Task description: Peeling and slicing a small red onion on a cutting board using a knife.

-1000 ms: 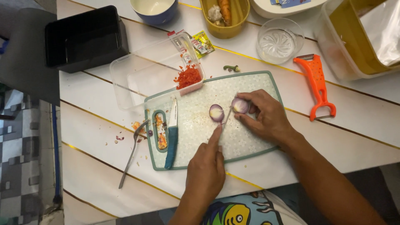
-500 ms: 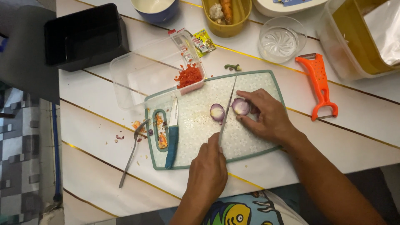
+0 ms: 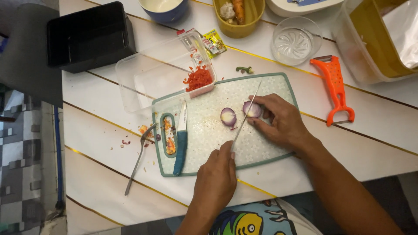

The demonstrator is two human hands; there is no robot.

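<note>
Head view: left hand grips a knife; right hand fingers pinch a purple onion half. Yellow sachet at eleven o'clock, beside a clear plastic tub.

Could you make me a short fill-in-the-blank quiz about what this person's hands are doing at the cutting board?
1. The left hand holds a ____ by its handle, blade over the cutting board.
2. The right hand steadies one half of a purple ____.
3. The other half lies with its cut face turned ____.
4. The clear plastic container holds chopped pieces coloured ____.

Missing words: knife; onion; up; red
</note>
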